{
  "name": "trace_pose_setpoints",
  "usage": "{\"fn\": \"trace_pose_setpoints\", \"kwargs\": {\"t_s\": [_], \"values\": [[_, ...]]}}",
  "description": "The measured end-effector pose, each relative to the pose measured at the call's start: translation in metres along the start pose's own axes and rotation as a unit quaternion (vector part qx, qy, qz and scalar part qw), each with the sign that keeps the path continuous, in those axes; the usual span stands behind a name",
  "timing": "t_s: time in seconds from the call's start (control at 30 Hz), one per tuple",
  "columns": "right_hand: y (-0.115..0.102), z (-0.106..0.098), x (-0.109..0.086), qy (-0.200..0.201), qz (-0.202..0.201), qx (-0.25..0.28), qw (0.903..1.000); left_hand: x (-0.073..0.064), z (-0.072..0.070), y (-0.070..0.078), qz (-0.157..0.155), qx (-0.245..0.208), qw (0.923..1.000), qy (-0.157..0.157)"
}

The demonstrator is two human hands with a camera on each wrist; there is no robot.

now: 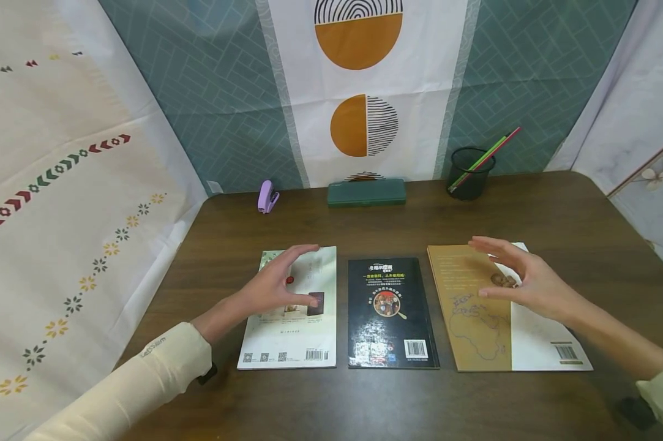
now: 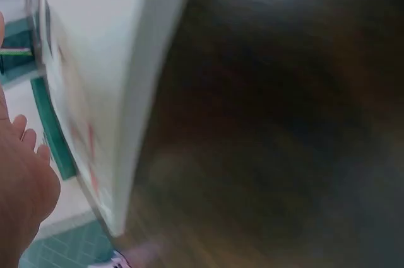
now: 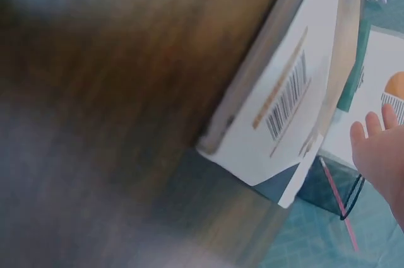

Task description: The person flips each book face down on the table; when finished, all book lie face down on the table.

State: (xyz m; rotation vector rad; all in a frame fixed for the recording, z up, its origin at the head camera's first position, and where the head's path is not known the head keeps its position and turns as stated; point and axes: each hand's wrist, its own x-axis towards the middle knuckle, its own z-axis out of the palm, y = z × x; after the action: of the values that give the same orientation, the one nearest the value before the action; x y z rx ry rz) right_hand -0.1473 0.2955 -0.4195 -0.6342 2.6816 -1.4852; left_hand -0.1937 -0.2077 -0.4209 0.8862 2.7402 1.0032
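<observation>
Three books lie side by side on the brown table point(image 1: 392, 404). Over the left one, a pale green book point(image 1: 303, 331), hovers my left hand point(image 1: 273, 285), its fingers and thumb spread apart with nothing between them. In the middle lies a black book point(image 1: 386, 334) with a barcode, touched by neither hand. My right hand point(image 1: 535, 285) is above the tan and white book point(image 1: 480, 324) on the right, thumb and fingers parted and holding nothing. The right wrist view shows that book's barcode corner point(image 3: 287, 101) close by, with the right hand point(image 3: 382, 154) raised beyond it.
Along the table's back stand a purple stapler point(image 1: 267, 197), a dark green case point(image 1: 367, 192) and a black mesh pen holder point(image 1: 469, 177) with pencils in it. A patterned cloth point(image 1: 221, 110) hangs behind them, and a pale cloth point(image 1: 89, 214) hangs at the left.
</observation>
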Motion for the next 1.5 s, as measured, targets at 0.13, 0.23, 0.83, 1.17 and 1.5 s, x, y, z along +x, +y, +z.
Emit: {"fn": "trace_pose_setpoints", "kwargs": {"t_s": [0.13, 0.23, 0.83, 1.17, 1.5], "values": [[0.002, 0.001, -0.004, -0.026, 0.014, 0.002, 0.9996, -0.011, 0.001, -0.008, -0.004, -0.008, 0.9999, -0.007], [0.003, 0.002, -0.007, -0.043, 0.021, -0.008, 0.9988, -0.019, 0.004, -0.012, -0.008, 0.002, 0.9998, -0.020], [0.013, 0.015, -0.019, -0.083, -0.009, -0.007, 0.9965, -0.035, 0.014, -0.017, 0.013, 0.036, 0.9986, -0.036], [0.019, 0.021, -0.020, -0.092, -0.065, -0.102, 0.9884, -0.035, 0.017, -0.018, 0.013, 0.053, 0.9977, -0.039], [0.019, 0.027, -0.015, -0.092, -0.083, -0.118, 0.9852, -0.035, 0.018, -0.016, 0.016, 0.064, 0.9968, -0.044]]}}
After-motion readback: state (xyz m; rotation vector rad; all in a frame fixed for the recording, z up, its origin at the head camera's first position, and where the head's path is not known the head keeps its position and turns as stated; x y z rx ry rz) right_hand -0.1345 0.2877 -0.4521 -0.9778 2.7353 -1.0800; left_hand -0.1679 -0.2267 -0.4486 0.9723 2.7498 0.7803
